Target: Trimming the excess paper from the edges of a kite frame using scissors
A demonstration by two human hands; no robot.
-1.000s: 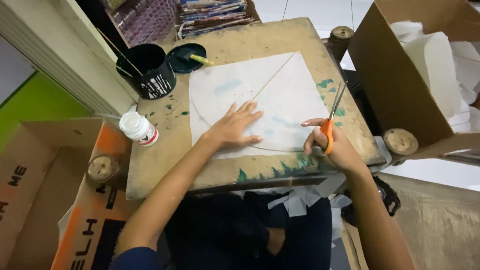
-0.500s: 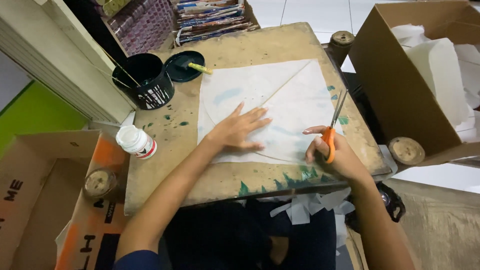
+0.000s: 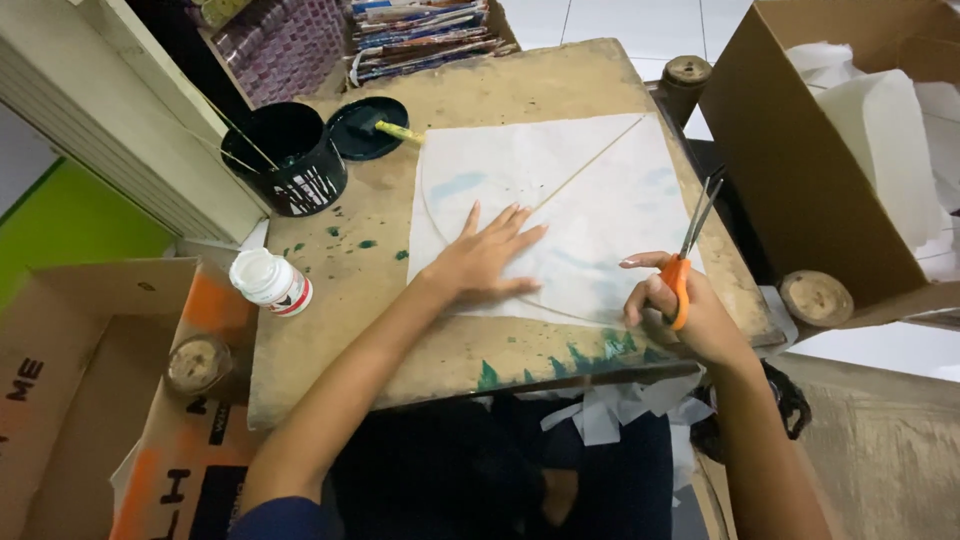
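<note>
- A thin white paper sheet (image 3: 590,215) lies flat on the paint-stained wooden worktop (image 3: 350,320), with a slim bamboo stick (image 3: 590,162) running diagonally across it.
- The left hand (image 3: 487,258) is spread, palm pressed on the sheet.
- The right hand (image 3: 680,310) grips orange-handled scissors (image 3: 688,250) at the sheet's right edge, blades slightly parted.
- Beyond: a black paint pot (image 3: 290,155) with thin sticks in it, a black lid (image 3: 368,126), a small white bottle (image 3: 270,282), and a brown cardboard box (image 3: 790,170).
</note>
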